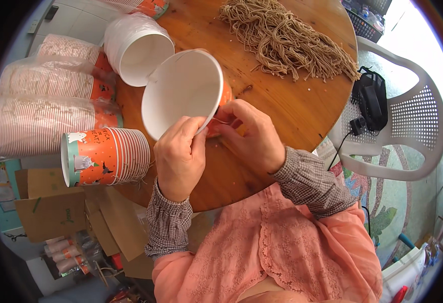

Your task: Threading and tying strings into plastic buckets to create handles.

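Observation:
A large paper bucket [183,88], white inside and orange outside, is tipped over the near part of the table with its mouth facing me. My left hand [180,157] pinches its rim at the near right, thumb and fingers closed on the edge. Close beside, my right hand [252,134] has its fingertips drawn together against the bucket's outer side, just below the rim. What those fingertips hold is too small and too hidden to make out. To the left lies a nested stack of orange printed paper buckets [108,156] on its side, thin cords hanging from their sides.
A heap of tan twine strands [287,40] lies across the far side of the round wooden table [287,108]. White buckets in plastic [143,53] and several wrapped stacks [44,126] sit left. A cardboard box [55,212] stands below; a plastic chair [408,108] holds a black bag.

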Demonstrator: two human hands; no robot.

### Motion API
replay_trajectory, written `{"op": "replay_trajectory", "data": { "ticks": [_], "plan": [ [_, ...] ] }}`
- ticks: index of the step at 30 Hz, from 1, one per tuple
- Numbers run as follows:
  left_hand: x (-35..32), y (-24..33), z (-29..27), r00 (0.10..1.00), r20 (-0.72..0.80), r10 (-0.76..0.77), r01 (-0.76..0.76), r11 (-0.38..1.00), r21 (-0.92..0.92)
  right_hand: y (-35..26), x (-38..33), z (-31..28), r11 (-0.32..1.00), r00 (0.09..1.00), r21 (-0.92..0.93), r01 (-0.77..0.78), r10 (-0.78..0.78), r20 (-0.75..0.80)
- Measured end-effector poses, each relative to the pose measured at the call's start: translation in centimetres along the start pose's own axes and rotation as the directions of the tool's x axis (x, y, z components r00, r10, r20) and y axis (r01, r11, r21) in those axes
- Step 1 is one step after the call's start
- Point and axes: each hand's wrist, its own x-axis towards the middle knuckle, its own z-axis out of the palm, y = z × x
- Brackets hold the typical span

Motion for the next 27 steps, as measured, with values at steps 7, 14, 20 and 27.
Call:
{"op": "replay_trajectory", "data": {
  "ticks": [7,14,20,27],
  "plan": [
    [-0.8,-1.2,1.0,0.992,-0.111,-0.054,0.039,0.99,-0.132,-1.7,5.2,-3.8,0.963,0.942,-0.165,0.211,-0.245,-0.23],
    [-0.4,-1.0,1.0,0.979,-0.174,0.102,-0.129,0.981,-0.148,-2.6,8.3,0.1,0.879,0.893,-0.218,0.424,-0.364,0.266],
    [-0.6,-2.3,0.6,0.976,-0.118,-0.181,0.106,0.876,-0.471,-3.1,7.7,0.5,0.96,0.937,-0.138,0.245,-0.198,0.288],
    [0.3,-4.3,1.5,0.94,-0.303,-0.159,0.003,0.889,-0.458,-4.2,8.3,0.2,0.992,0.881,-0.104,0.064,-0.007,0.473]
  ]
}}
